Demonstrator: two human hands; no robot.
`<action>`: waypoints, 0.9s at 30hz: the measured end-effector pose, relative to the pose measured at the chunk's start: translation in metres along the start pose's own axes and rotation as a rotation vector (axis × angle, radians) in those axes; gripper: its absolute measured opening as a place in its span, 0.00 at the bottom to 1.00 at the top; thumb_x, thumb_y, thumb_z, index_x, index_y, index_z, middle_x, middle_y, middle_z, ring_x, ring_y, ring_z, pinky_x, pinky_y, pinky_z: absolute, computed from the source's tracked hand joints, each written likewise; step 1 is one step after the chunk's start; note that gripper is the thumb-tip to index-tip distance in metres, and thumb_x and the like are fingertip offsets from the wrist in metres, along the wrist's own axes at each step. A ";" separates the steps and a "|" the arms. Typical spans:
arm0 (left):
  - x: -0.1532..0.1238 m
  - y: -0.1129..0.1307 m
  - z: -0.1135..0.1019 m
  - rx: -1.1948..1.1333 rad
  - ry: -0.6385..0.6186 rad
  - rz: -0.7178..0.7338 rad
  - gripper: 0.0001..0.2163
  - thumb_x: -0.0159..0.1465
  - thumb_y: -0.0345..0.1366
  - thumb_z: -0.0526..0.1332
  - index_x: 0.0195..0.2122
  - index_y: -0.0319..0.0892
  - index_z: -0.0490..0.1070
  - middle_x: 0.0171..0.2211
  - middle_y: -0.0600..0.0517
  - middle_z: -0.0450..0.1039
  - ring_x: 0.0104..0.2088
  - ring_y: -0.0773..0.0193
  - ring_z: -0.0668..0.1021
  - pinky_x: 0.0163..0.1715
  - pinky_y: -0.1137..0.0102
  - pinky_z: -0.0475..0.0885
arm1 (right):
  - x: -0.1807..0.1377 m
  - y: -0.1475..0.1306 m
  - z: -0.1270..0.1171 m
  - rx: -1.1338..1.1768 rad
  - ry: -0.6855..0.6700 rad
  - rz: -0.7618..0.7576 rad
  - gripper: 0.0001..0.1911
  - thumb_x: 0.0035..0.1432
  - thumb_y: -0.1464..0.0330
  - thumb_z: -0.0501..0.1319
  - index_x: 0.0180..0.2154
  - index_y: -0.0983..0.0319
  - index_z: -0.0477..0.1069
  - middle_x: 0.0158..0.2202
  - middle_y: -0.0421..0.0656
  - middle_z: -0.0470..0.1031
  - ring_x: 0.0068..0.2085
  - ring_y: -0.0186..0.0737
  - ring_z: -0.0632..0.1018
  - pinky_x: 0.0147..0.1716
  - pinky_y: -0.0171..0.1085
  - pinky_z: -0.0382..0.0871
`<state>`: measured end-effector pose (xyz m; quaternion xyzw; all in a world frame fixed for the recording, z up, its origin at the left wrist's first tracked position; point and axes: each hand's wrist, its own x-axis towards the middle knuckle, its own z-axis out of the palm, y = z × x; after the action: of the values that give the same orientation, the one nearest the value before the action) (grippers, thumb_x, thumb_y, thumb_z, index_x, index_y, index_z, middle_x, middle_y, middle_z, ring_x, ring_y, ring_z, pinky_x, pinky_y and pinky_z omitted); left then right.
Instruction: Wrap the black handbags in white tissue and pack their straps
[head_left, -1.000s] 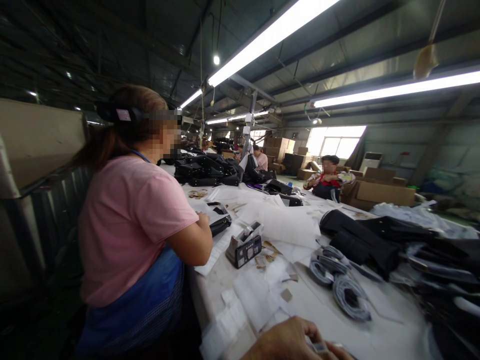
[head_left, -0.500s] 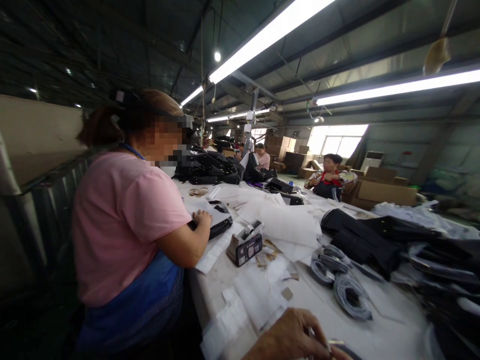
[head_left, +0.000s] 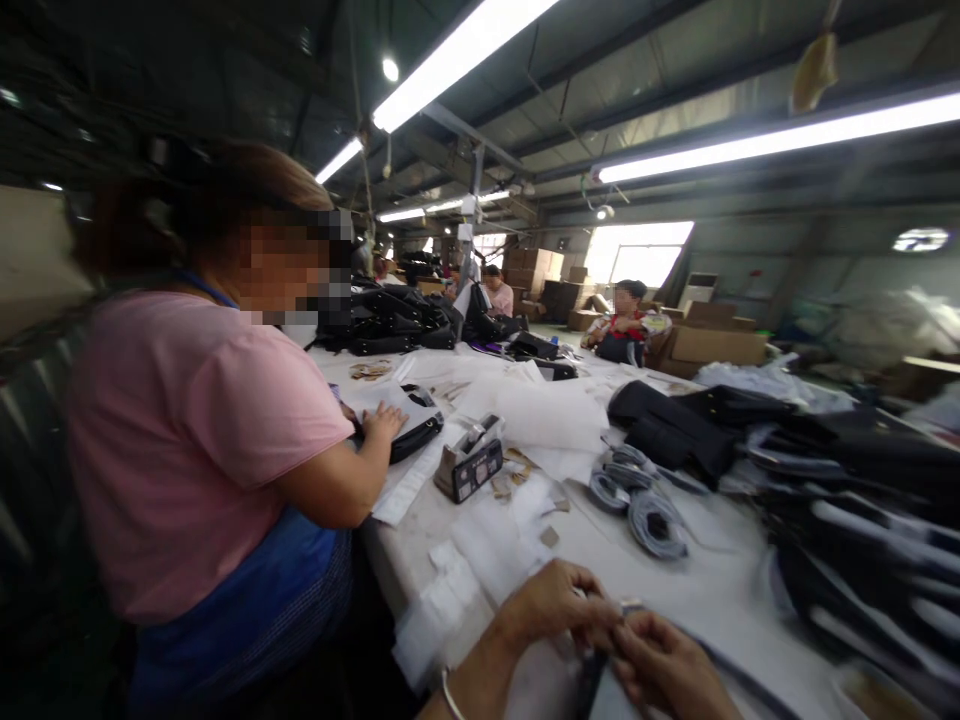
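Low in the head view, my left hand point(head_left: 559, 605) and my right hand point(head_left: 667, 665) meet with bent fingers. Between them they pinch a narrow dark strap point(head_left: 739, 672), which trails off to the right over the white table point(head_left: 727, 590). A small shiny piece shows at the fingertips, too blurred to name. Below my hands hangs a dark strip, partly hidden by them. Coiled grey straps in clear wrapping point(head_left: 656, 525) lie beyond my right hand. White wrapping sheets point(head_left: 491, 535) are spread beyond my left hand.
A tape dispenser point(head_left: 470, 460) stands mid-table. To the left a co-worker in a pink shirt point(head_left: 247, 400) rests a hand on a black bag point(head_left: 416, 435). Black bags and straps point(head_left: 847, 560) are heaped at right; more black bags point(head_left: 382, 315) are piled farther back.
The view has turned right and slightly down. Both my hands have come further into view, with the strap between them. The co-worker's hand has flattened out on the white sheet.
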<state>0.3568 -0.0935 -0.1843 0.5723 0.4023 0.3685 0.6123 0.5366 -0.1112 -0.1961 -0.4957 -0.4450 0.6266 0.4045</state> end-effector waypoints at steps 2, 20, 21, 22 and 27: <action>0.001 0.003 0.001 0.006 0.021 -0.013 0.23 0.49 0.53 0.69 0.32 0.35 0.74 0.17 0.55 0.70 0.17 0.68 0.72 0.19 0.75 0.66 | -0.009 -0.011 0.009 -0.085 0.030 -0.054 0.26 0.37 0.51 0.73 0.26 0.62 0.66 0.19 0.36 0.72 0.20 0.33 0.73 0.21 0.31 0.65; 0.011 0.002 -0.001 -0.068 -0.047 -0.211 0.21 0.53 0.54 0.65 0.29 0.39 0.69 0.20 0.52 0.74 0.17 0.69 0.74 0.17 0.77 0.66 | -0.003 -0.014 0.009 -0.458 0.282 -0.528 0.11 0.53 0.60 0.65 0.27 0.59 0.68 0.24 0.37 0.70 0.23 0.36 0.71 0.22 0.34 0.66; 0.012 0.002 -0.002 -0.064 -0.030 -0.209 0.20 0.53 0.54 0.65 0.28 0.39 0.69 0.20 0.52 0.74 0.17 0.70 0.74 0.17 0.78 0.65 | -0.004 -0.015 0.009 -0.415 0.269 -0.505 0.11 0.53 0.60 0.65 0.28 0.59 0.68 0.23 0.37 0.70 0.22 0.36 0.72 0.22 0.34 0.66; 0.013 0.002 -0.003 -0.060 -0.017 -0.204 0.20 0.53 0.54 0.65 0.28 0.39 0.69 0.20 0.52 0.74 0.17 0.71 0.73 0.16 0.78 0.64 | -0.004 -0.016 0.010 -0.378 0.261 -0.488 0.11 0.53 0.59 0.65 0.28 0.59 0.68 0.23 0.37 0.70 0.22 0.37 0.73 0.22 0.34 0.67; 0.010 0.006 -0.003 -0.045 -0.033 -0.173 0.25 0.53 0.59 0.63 0.31 0.37 0.71 0.22 0.51 0.74 0.18 0.71 0.74 0.17 0.78 0.64 | -0.006 -0.019 0.013 -0.300 0.242 -0.461 0.13 0.52 0.59 0.66 0.27 0.59 0.67 0.24 0.38 0.73 0.24 0.37 0.76 0.23 0.34 0.69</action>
<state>0.3581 -0.0826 -0.1791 0.5274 0.4317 0.3140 0.6609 0.5262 -0.1142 -0.1750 -0.5068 -0.5820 0.3820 0.5083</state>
